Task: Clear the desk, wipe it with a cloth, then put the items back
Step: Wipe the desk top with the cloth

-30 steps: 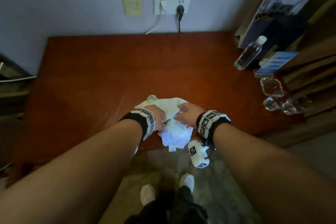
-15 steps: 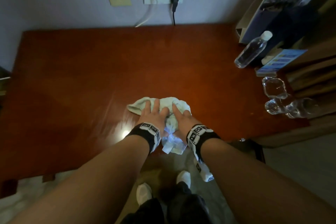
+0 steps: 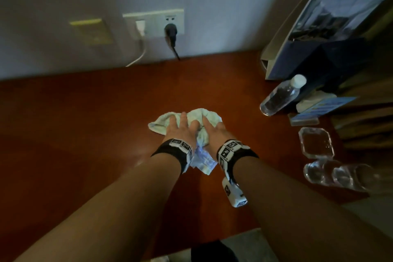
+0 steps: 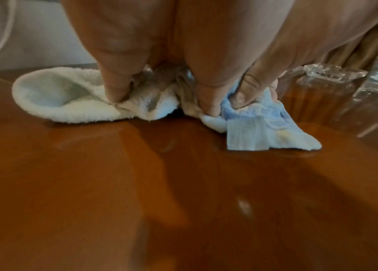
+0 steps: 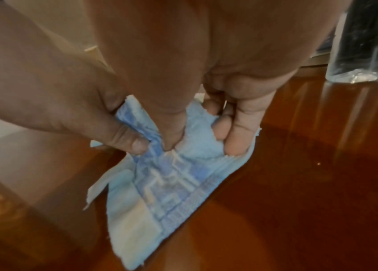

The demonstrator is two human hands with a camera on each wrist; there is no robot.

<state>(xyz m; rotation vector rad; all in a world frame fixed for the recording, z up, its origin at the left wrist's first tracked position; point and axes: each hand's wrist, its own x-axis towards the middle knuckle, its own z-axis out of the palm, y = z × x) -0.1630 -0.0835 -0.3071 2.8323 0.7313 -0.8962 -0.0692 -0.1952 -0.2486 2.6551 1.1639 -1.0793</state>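
A crumpled pale green and blue cloth [image 3: 205,114] lies on the red-brown desk [image 3: 85,134], near its middle. My left hand [image 3: 180,131] presses on the cloth's left half with its fingers spread and fairly straight. My right hand [image 3: 213,133] sits on the right half. In the right wrist view my right hand [image 5: 183,73] digs its thumb and curled fingers into the blue patterned end of the cloth [image 5: 160,192]. In the left wrist view my left hand [image 4: 137,45] bears down on the fluffy cloth [image 4: 51,95]. The two hands touch each other.
Along the desk's right edge stand a clear water bottle [image 3: 280,97], a blue leaflet [image 3: 319,108], a square glass dish [image 3: 316,142] and glass tumblers [image 3: 331,174]. A large box [image 3: 329,34] fills the back right corner. A black plug [image 3: 171,32] hangs from the wall sockets.
A second ago both hands were bunching the cloth at the desk's front edge. They then flattened onto it and have pushed it away from the edge, toward the wall.
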